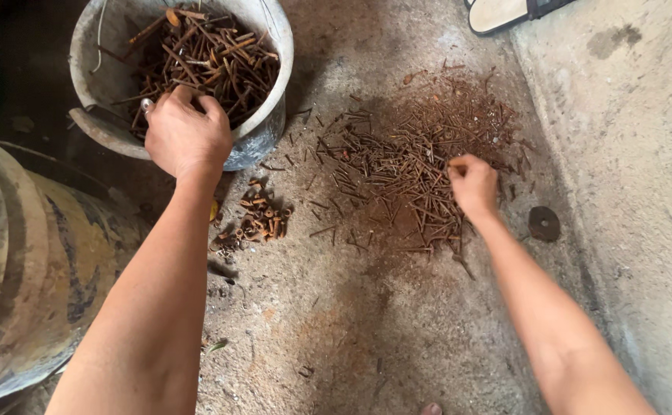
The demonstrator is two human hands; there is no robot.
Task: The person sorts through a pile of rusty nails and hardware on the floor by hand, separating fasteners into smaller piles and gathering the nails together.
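Reaching left hand (pixel 186 134) curled over bucket (pixel 271 115), right hand (pixel 473 184) pinching rusty nails (pixel 405 165)

Rough grey concrete floor (pixel 367 323), rust-stained in patches, with a raised paler concrete slab (pixel 628 154) along one side; sandal (pixel 505 11) just beside the slab's far end, dark round disc (pixel 543 224) at its foot, daylight from above.
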